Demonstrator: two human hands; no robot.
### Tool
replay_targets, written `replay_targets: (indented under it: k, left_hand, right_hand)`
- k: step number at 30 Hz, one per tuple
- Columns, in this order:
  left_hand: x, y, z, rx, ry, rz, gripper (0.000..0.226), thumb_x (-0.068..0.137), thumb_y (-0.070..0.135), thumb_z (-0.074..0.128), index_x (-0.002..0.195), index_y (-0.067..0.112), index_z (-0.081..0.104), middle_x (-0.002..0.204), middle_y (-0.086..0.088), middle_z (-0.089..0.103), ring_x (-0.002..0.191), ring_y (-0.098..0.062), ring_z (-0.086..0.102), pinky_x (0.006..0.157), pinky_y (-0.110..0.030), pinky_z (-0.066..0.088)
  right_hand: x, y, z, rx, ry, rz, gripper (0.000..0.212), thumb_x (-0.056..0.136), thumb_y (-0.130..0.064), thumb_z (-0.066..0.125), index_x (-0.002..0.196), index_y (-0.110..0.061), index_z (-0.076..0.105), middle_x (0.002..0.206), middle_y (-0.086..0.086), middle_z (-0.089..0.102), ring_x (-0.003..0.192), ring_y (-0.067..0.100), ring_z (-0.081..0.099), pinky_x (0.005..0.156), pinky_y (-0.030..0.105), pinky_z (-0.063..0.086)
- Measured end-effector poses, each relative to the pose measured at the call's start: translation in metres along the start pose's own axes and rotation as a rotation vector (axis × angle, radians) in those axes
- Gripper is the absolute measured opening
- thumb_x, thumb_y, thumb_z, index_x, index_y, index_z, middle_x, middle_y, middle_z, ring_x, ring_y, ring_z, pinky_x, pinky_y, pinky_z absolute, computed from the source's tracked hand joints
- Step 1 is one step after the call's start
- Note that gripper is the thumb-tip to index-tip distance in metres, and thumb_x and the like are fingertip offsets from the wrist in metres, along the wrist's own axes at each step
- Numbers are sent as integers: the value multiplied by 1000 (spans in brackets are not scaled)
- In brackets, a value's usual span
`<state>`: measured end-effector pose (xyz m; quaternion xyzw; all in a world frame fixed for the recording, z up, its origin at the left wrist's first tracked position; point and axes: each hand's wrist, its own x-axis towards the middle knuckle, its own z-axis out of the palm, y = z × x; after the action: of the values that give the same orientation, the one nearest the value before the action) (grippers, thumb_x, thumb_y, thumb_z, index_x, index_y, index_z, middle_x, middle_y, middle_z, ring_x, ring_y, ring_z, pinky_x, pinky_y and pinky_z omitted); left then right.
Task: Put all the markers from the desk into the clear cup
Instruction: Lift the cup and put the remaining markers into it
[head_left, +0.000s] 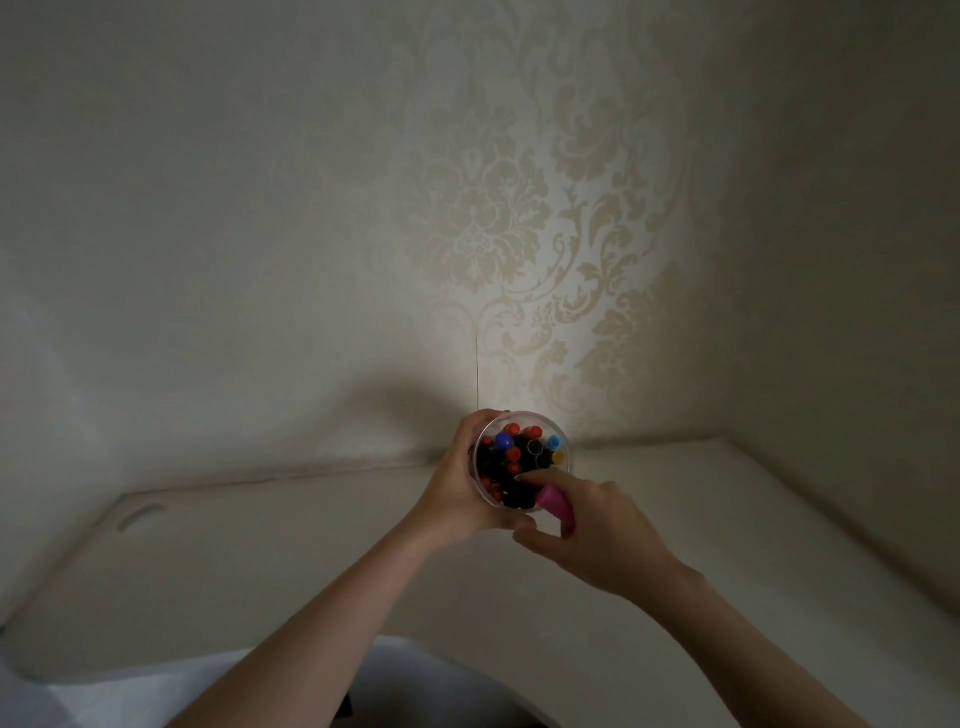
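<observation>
The clear cup (563, 434) is held up near the back of the desk, and my left hand (457, 488) wraps around its left side. Several markers (511, 457) with red, blue, black and yellow caps stand packed inside it. My right hand (592, 530) is at the cup's near right rim. It pinches a pink marker (558, 504) between thumb and fingers, with the index finger stretched over the caps. The pink marker's front end sits at the rim; its lower part is hidden by my fingers.
The pale desk (260, 561) runs into a corner, with patterned wallpaper (519, 234) behind and a plain wall at right. A small recessed handle (137, 517) marks the desk's left part. Its front edge curves near my body.
</observation>
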<state>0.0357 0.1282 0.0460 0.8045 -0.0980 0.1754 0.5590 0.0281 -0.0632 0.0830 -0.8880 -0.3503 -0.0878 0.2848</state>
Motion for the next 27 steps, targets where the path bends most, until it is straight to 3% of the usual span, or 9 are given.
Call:
replay_targets:
  k: [3, 7, 11, 15, 17, 20, 23, 25, 27]
  left_hand:
    - [-2, -1, 0, 23, 2, 16, 108, 49, -3, 96, 137, 21, 38, 130, 17, 52, 122, -1, 58, 90, -21, 54]
    - [-2, -2, 1, 15, 5, 19, 107, 50, -6, 95, 138, 15, 38, 125, 26, 54, 120, -2, 59, 88, -22, 56]
    - [-3, -4, -2, 26, 6, 28, 109, 50, -1, 96, 139, 16, 37, 129, 22, 52, 123, -4, 57, 95, -25, 55]
    - [-3, -4, -3, 21, 2, 8, 111, 48, -3, 96, 137, 23, 37, 129, 17, 53, 122, -2, 56, 94, -23, 54]
    - [-3, -5, -3, 25, -3, 12, 110, 48, -1, 97, 137, 26, 37, 131, 17, 50, 124, -2, 54, 95, -24, 54]
    - [-4, -5, -3, 43, -14, 16, 110, 48, 0, 97, 137, 28, 38, 130, 25, 49, 125, -4, 53, 97, -28, 54]
    - [-3, -3, -2, 70, -18, 22, 110, 47, 2, 97, 135, 32, 39, 128, 30, 49, 125, -3, 53, 100, -32, 54]
    - [-3, -1, 0, 88, -22, 22, 109, 47, 3, 97, 134, 35, 39, 126, 32, 50, 125, -3, 54, 101, -36, 54]
    - [-3, 0, 1, 101, -20, 28, 108, 46, 4, 97, 133, 36, 40, 125, 33, 50, 124, -3, 54, 101, -39, 54]
  right_hand:
    - [2, 2, 0, 66, 40, 3, 56, 77, -59, 63, 127, -37, 52, 55, -21, 47, 53, -1, 55, 54, 6, 39]
    - [8, 5, 3, 43, 29, 37, 68, 77, -69, 50, 138, -44, 35, 78, -14, 64, 69, 3, 58, 71, 15, 48]
    - [7, 3, 2, -29, -56, -20, 60, 79, -69, 49, 133, -45, 43, 64, -25, 47, 59, -4, 51, 66, 11, 43]
    - [3, -2, -29, 197, 221, 116, 15, 89, -49, 52, 90, -35, 59, 61, -13, 57, 52, -8, 54, 48, 5, 38]
    - [0, -1, -51, 274, 362, 169, 26, 94, -42, 43, 79, -26, 56, 61, 0, 62, 51, 1, 55, 51, 11, 41]
    - [-5, -3, -77, 194, 565, 176, 50, 97, -38, 35, 61, -19, 63, 62, -4, 62, 65, 4, 57, 60, 3, 37]
    - [-12, -16, -79, 267, 684, 76, 42, 96, -36, 37, 68, -11, 56, 50, -18, 64, 42, 17, 49, 39, 13, 34]
    - [-15, -26, -67, 277, 683, -63, 32, 94, -35, 44, 77, -9, 53, 54, -33, 60, 38, 15, 45, 38, 10, 30]
    - [-13, -33, -52, 313, 629, -130, 27, 90, -35, 51, 82, -9, 52, 55, -34, 56, 43, 4, 49, 42, 5, 29]
